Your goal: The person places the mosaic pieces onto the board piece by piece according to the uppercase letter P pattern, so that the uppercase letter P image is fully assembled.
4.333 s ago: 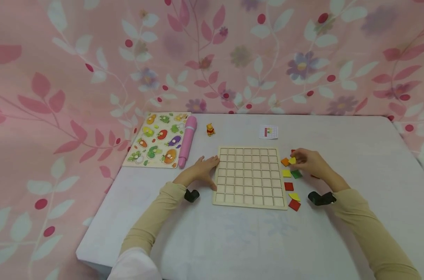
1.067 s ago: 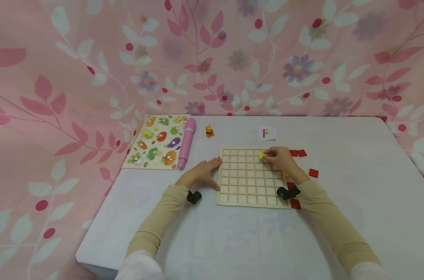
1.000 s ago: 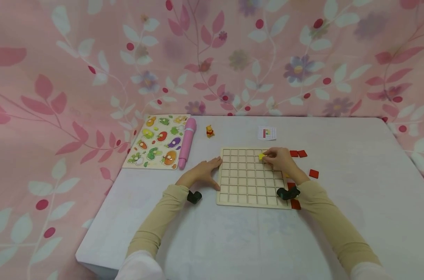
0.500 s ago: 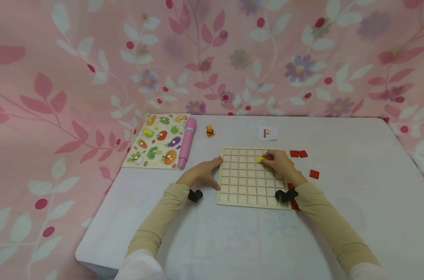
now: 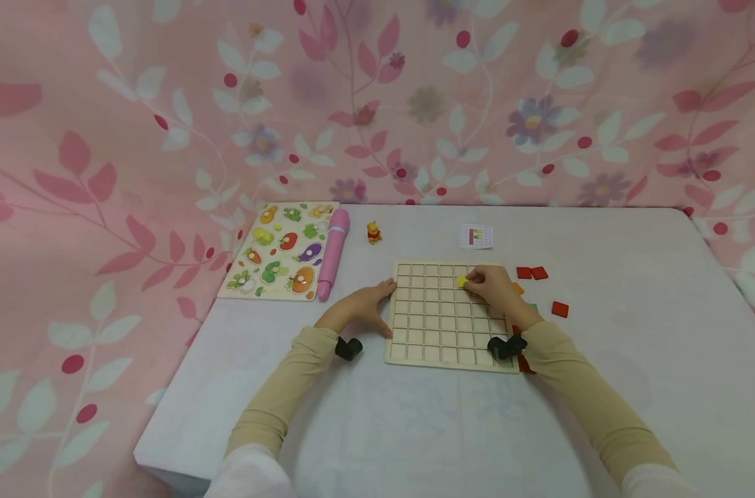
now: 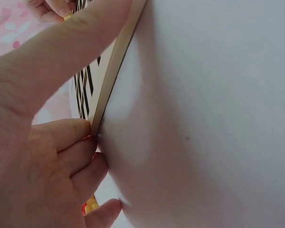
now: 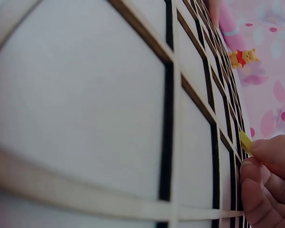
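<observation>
Yellow tile (image 7: pixel 245 142), pinched, card (image 5: pixel 476 236) head-view only

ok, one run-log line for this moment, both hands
left hand: touching left edge of grid board | right hand: pinching yellow tile over board's far half, contact unclear | red tiles: on table, right of board

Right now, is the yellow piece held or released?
Held: in the right wrist view, the right hand pinches the yellow piece over the grid board. Whether it touches the board, I cannot tell.
</observation>
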`<state>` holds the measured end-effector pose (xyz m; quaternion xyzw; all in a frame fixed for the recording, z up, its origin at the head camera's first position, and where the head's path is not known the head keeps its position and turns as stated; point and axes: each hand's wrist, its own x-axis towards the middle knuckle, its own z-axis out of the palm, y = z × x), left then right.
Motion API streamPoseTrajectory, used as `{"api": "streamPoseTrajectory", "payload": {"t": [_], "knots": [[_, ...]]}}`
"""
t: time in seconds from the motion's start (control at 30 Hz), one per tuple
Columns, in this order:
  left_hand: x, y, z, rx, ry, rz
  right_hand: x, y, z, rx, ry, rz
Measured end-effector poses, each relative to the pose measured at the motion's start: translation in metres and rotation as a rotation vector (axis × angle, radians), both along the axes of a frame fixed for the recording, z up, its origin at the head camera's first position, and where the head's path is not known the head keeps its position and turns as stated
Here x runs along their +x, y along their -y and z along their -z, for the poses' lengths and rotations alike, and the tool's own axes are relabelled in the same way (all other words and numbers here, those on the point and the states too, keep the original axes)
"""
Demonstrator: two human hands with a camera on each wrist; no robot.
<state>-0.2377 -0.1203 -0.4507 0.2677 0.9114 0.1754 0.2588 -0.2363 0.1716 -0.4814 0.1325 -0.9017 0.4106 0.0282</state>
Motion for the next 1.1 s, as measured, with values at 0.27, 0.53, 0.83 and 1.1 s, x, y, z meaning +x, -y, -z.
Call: {"api": "streamPoseTrajectory", "payload": {"t": [0.27,0.53,0.83,1.1], "knots": [[-0.003,-0.003,0.000,-0.036,0.008,-0.009,-0.002,0.001,-0.001,0.014,0.001,0.000],[-0.004,-0.004,0.001,-0.056,0.020,-0.017,-0.004,0.003,0.000,0.019,-0.011,-0.030],[-0.004,-0.005,0.000,-0.065,0.017,-0.021,-0.004,0.001,-0.005,0.002,0.015,-0.017],[-0.005,-0.004,0.002,-0.063,0.014,-0.013,-0.003,-0.017,-0.020,-0.153,0.080,0.024]]}}
